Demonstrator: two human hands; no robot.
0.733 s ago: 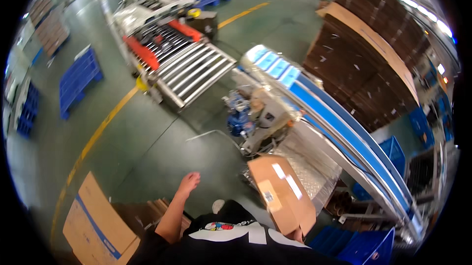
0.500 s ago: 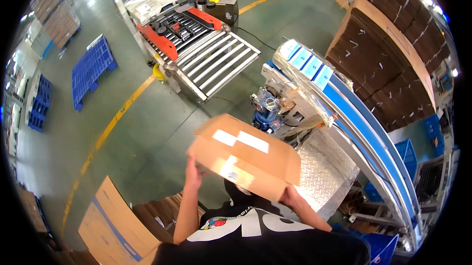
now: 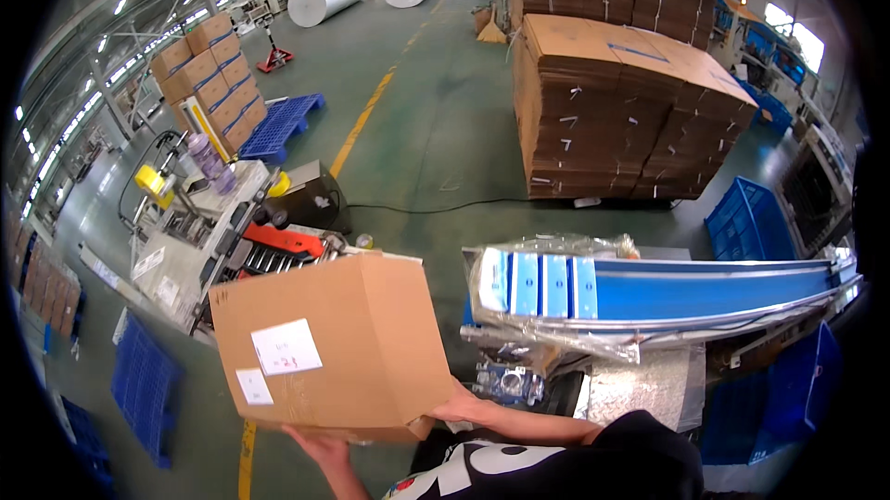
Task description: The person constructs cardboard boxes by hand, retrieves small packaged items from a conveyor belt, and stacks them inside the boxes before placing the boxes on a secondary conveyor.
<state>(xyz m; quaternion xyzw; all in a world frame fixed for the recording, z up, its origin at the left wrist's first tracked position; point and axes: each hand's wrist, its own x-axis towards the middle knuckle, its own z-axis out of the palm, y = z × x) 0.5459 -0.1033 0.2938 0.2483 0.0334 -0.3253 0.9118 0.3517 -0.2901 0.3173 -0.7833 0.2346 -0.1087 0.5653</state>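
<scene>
In the head view, the green floor [image 3: 436,152] stretches ahead of the fingers, between the roller machine [image 3: 195,231] on the left side and the big stack of flat cardboard [image 3: 593,129] on the right. A strip of floor also shows between the right edge of the cardboard box [image 3: 343,342] and the left end of the blue conveyor [image 3: 705,287], which lies to the right of the right fingers.

The box is held in front of the body, a little tilted. The left hand [image 3: 320,449] has its fingers at the bottom edge, partly hidden; the right hand [image 3: 454,403] grips near the lower right corner. The box lies above the left fingers and to the left of the right ones.

Counted: one held box, two white labels [image 3: 286,347] on its face, and four blue-and-white packs [image 3: 525,282] on the conveyor, ahead of the right fingers.
</scene>
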